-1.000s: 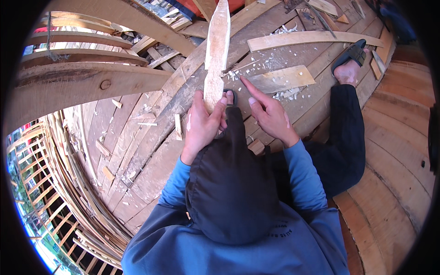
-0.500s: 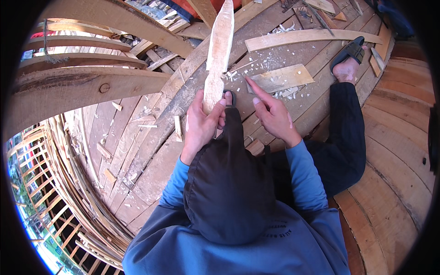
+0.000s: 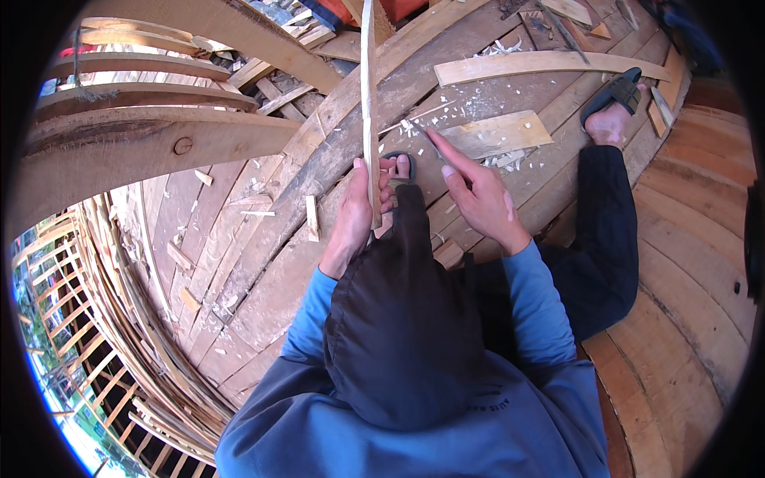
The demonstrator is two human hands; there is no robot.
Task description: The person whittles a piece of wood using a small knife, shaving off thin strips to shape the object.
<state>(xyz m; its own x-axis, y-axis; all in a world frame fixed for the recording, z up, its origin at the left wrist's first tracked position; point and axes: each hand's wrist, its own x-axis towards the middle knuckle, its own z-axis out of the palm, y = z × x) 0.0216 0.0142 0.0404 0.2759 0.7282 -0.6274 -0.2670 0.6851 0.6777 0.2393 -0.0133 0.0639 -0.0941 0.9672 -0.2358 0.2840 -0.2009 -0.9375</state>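
A pale carved piece of wood [image 3: 369, 103] stands edge-on before me, its narrow edge showing and its top cut off by the upper border. Its lower end is gripped by my left hand [image 3: 356, 209], thumb on one side and fingers on the other. To the right, my right hand [image 3: 484, 199] is closed around a knife [image 3: 425, 134]. Only a thin dark length of the blade shows past the index finger, which lies along it; the handle is hidden in the palm. The blade is apart from the carved wood.
A flat board [image 3: 510, 134] lies beyond the knife among pale shavings [image 3: 410, 127]. Behind it rests a long curved plank [image 3: 550, 65]. Thick curved timbers [image 3: 159, 143] rise at left, above bundled wooden strips [image 3: 135, 279]. My sandalled foot [image 3: 610, 119] is at right.
My left hand has turned the carved wood from its broad face to its narrow edge. My right hand with the knife has shifted only slightly.
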